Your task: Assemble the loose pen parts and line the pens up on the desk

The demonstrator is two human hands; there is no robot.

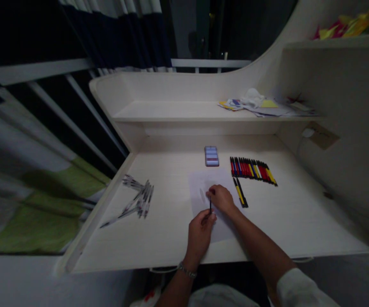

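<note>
Over a white sheet of paper (197,187), my left hand (200,232) pinches the lower part of a slim dark pen (210,205) that points away from me. The far end of this pen meets the closed fingertips of my right hand (222,198); what exactly they grip there is partly hidden. Just right of the paper lie two markers, one yellow and black (239,192) and one black (242,194). Beyond them is a neat row of capped markers (250,168) in red, blue, yellow, white and black.
A loose pile of clear pens (142,198) lies on the left of the white desk (168,238). A small blue striped box or pad (211,156) lies behind the paper. Papers and a crumpled white item (253,98) rest on the shelf (171,111). Curtains hang at the left.
</note>
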